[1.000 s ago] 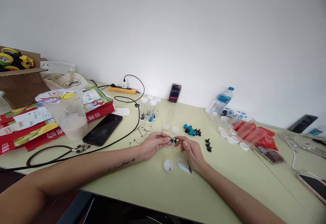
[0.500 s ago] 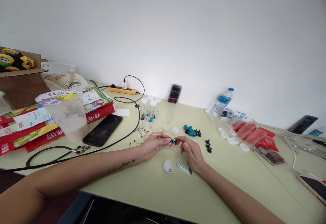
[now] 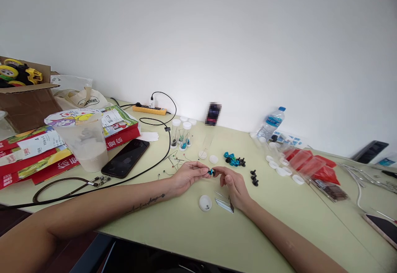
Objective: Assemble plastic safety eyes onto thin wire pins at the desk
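Both of my hands rest on the pale green table (image 3: 186, 231) and meet at its middle. My left hand (image 3: 187, 175) pinches a thin metal pin with a small blue and black bead (image 3: 211, 172) at its tip. My right hand (image 3: 233, 184) has its fingers curled and touches the same bead from the right. A bundle of metal pins (image 3: 223, 204) lies just under my right hand, beside a white cap (image 3: 205, 202). A heap of blue and black beads (image 3: 233, 159) lies beyond my hands.
Small clear vials (image 3: 181, 134) with white lids stand behind my hands. At left are a black phone (image 3: 125, 157), a plastic cup (image 3: 84, 142), red boxes, a black cable and a cardboard box. At right are a water bottle (image 3: 270, 125), white caps and red bags (image 3: 305, 161).
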{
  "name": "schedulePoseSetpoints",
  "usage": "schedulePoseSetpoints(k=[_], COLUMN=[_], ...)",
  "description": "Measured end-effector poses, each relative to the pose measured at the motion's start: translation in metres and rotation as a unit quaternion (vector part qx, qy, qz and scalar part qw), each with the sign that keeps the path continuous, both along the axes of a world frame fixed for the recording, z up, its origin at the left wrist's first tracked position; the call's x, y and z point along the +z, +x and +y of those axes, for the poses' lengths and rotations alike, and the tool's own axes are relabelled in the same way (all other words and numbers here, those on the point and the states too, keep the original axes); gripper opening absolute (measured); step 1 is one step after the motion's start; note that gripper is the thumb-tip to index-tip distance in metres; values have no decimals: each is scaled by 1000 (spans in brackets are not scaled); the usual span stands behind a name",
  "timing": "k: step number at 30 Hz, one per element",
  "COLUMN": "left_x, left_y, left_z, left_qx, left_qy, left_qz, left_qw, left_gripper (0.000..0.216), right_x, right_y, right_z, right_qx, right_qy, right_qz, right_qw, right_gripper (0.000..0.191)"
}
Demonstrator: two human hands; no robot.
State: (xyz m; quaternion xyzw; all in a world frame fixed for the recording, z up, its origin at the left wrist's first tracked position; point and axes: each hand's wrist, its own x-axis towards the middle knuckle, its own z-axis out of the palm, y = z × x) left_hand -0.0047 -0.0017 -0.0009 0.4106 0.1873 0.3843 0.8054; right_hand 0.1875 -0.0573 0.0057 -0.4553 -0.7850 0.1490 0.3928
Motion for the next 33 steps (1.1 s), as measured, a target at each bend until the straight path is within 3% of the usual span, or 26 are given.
schedulePoseSetpoints(k=[33], left_x=[-2], left_y=[0], left_z=[1], left_qx=[-4], left_qy=[8], left_qz=[6], left_qw=[1000], left_gripper=[25], right_x=[4], right_y=[-4], right_z=[0], right_qx=[-29], right_qy=[10], right_qz=[-44], right_qw=[999], right_gripper=[48])
